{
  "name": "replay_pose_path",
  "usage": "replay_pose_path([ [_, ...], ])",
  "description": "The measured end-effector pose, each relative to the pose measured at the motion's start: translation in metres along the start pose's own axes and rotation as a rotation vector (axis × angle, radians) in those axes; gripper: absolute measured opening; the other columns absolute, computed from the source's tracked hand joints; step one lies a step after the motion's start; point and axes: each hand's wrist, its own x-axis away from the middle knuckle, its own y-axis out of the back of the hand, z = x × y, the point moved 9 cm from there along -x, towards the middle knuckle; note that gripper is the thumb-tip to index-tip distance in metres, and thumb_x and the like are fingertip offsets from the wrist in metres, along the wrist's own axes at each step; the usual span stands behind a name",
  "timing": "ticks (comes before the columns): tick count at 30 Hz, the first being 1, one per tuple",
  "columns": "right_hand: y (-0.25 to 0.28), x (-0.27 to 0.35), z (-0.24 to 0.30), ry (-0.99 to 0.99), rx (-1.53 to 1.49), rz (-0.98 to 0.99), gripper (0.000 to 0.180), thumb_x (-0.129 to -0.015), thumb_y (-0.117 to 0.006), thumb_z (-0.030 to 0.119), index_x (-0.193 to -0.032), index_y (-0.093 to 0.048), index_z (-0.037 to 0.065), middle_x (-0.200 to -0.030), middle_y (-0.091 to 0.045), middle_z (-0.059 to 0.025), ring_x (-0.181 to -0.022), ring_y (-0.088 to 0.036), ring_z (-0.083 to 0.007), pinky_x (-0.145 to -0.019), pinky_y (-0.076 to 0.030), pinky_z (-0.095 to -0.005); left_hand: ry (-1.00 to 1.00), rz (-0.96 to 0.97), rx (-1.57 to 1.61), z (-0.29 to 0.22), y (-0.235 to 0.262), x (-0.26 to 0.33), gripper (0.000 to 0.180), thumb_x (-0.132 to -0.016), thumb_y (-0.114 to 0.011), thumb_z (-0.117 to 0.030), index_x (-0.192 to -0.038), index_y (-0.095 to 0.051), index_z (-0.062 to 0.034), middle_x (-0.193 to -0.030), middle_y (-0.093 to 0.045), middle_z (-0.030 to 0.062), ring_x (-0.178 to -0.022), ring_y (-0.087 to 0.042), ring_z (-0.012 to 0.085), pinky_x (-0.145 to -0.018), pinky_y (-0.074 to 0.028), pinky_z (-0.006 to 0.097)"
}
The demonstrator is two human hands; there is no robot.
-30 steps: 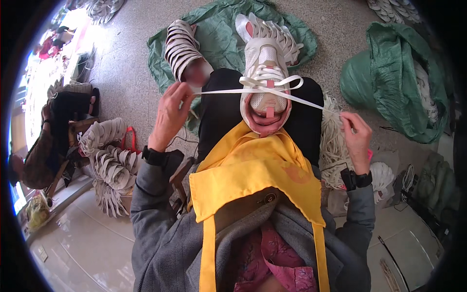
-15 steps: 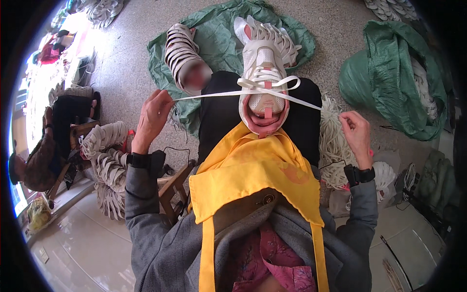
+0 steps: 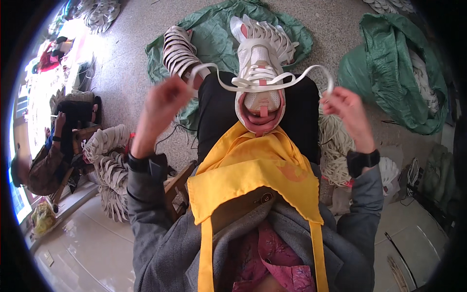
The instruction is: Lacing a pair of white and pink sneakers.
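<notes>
Left hand (image 3: 168,102): blurred, raised off the left edge of the lap (image 3: 211,112), fingers drawn together beside one end of the white lace (image 3: 253,89); whether they pinch it cannot be told. Right hand (image 3: 344,108): raised beyond the lap's right edge, fingers bent together at the other end; contact appears likely, but a firm pinch cannot be confirmed. Both strands arch slack from the crossing, and a small loop stands to its right.

The white-and-pink shoe (image 3: 259,102) lies on the lap, midway between its side edges, toe past the knee edge, collar against the yellow apron (image 3: 253,177). In this inspector's judgement, the step is tying the lace; good practice is to take up the slack evenly, pull both sides low and level, keep the strands flat, and steady the shoe with the knees, lest the loop slip out or the crossing drift off centre.

Beyond the knees, a green sheet (image 3: 209,36) bears nested pale shoe parts: one stack (image 3: 179,48) at its left edge, another (image 3: 275,41) toward its right. A green sack (image 3: 396,87) stands farther right, and a co-worker (image 3: 46,168) sits at far left
</notes>
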Motion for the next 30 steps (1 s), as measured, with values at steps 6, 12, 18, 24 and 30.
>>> replay_pose_path([
  [6, -0.077, 0.008, -0.006, 0.044, -0.009, 0.149, 0.018, -0.099, -0.068, 0.011, -0.110, -0.070, -0.003, -0.096, -0.072, -0.0057, -0.081, -0.069, -0.0097, -0.074, -0.058, -0.0236, 0.128, 0.233, 0.267, 0.034, -0.074, 0.021, 0.012, -0.096, -0.070, -0.005, -0.092, -0.058, -0.0056, -0.084, -0.060, -0.0027, -0.075, -0.055, 0.0045, -0.066, -0.045, 0.022],
  [12, -0.083, -0.015, 0.008, 0.225, -0.177, -0.014, 0.012, -0.096, -0.071, 0.004, -0.105, -0.070, -0.003, -0.093, -0.073, -0.0041, -0.084, -0.071, -0.0104, -0.078, -0.060, -0.0250, 0.068, 0.179, 0.415, 0.026, -0.083, 0.010, 0.010, -0.099, -0.068, -0.007, -0.097, -0.059, -0.0047, -0.092, -0.067, 0.0023, -0.082, -0.062, 0.0074, -0.074, -0.050, 0.024],
  [18, -0.090, -0.018, 0.005, 0.260, -0.205, -0.038, 0.008, -0.094, -0.071, -0.001, -0.102, -0.069, -0.002, -0.096, -0.074, -0.0057, -0.085, -0.072, -0.0115, -0.080, -0.061, -0.0269, 0.057, 0.099, 0.520, 0.040, -0.087, 0.001, 0.009, -0.099, -0.068, -0.005, -0.099, -0.059, -0.0039, -0.100, -0.071, 0.0067, -0.089, -0.068, 0.0112, -0.080, -0.056, 0.027],
  [24, -0.091, -0.013, 0.010, 0.339, -0.063, -0.102, 0.006, -0.092, -0.072, -0.001, -0.098, -0.070, -0.002, -0.091, -0.074, -0.0042, -0.082, -0.072, -0.0105, -0.075, -0.059, -0.0265, 0.052, 0.020, 0.544, 0.048, -0.088, -0.008, 0.010, -0.099, -0.068, -0.004, -0.098, -0.058, -0.0028, -0.103, -0.072, 0.0102, -0.089, -0.070, 0.0137, -0.081, -0.059, 0.028],
  [30, -0.108, 0.003, 0.048, 0.545, 0.401, -0.177, 0.010, -0.087, -0.075, 0.000, -0.093, -0.068, -0.001, -0.083, -0.072, -0.0108, -0.071, -0.071, -0.0157, -0.065, -0.055, -0.0292, 0.060, -0.046, 0.570, 0.052, -0.090, -0.012, 0.011, -0.098, -0.069, -0.004, -0.099, -0.059, -0.0015, -0.104, -0.072, 0.0112, -0.089, -0.070, 0.0145, -0.082, -0.059, 0.028],
])
